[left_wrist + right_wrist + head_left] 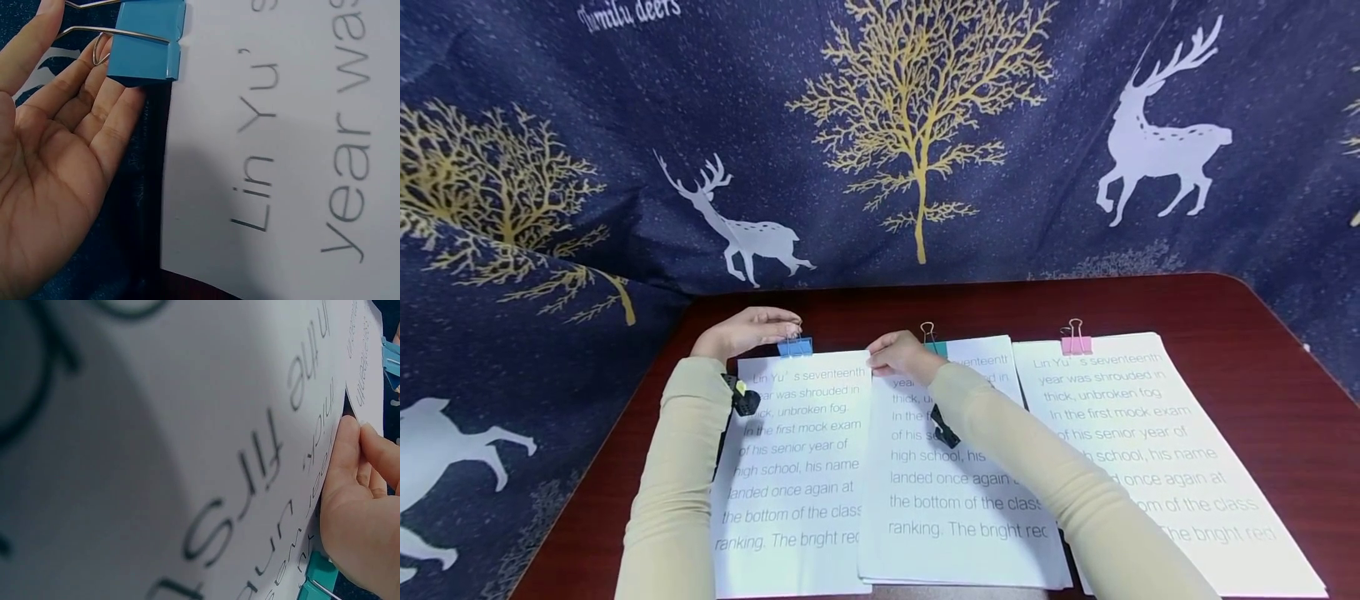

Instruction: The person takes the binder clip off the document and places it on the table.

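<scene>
My left hand (751,332) holds a blue binder clip (795,347) at the top edge of the left stack of printed paper (790,500). In the left wrist view the thumb lies at the wire handles, and the fingers reach behind the blue clip (147,40). At that stack's top right corner, my right hand (908,357) pinches the paper between thumb and fingers. The right forearm crosses over the middle stack (955,550), whose teal binder clip (936,348) sits just behind the right hand.
A third printed stack (1210,500) with a pink binder clip (1077,345) lies on the right. All three stacks rest on a dark red wooden table (1210,308). Behind it hangs a navy cloth (1000,225) with deer and trees.
</scene>
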`<state>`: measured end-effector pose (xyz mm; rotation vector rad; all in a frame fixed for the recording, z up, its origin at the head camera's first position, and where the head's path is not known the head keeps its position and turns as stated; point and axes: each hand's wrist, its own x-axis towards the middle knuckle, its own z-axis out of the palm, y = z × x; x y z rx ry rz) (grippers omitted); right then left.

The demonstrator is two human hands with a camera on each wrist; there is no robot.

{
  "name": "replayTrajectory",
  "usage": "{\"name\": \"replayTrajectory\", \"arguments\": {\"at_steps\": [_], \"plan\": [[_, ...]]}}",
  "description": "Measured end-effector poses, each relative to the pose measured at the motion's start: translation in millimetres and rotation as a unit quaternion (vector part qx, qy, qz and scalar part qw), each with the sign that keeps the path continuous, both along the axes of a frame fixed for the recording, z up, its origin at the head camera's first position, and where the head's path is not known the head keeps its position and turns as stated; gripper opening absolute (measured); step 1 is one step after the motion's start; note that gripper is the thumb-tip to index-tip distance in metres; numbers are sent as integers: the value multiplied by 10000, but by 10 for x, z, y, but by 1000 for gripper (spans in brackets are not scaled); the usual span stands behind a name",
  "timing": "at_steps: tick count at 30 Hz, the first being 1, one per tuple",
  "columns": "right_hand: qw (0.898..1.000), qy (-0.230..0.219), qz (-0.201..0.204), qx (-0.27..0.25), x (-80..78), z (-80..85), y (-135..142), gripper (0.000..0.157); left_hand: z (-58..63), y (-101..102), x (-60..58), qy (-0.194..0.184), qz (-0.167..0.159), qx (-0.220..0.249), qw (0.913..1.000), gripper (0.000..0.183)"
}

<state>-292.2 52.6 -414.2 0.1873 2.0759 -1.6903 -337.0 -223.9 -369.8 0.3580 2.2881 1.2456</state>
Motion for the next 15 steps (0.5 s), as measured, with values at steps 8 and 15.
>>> {"name": "replayTrajectory", "arguments": {"at_steps": [8, 15], "plan": [[10000, -62, -1, -78, -18, -20, 2, 22, 18, 29, -31, -13, -63, 110, 9999, 48], [9999, -56, -27, -104, -37, -40, 10, 22, -7, 43, -35, -196, -141, 274, 9993, 50]]}}
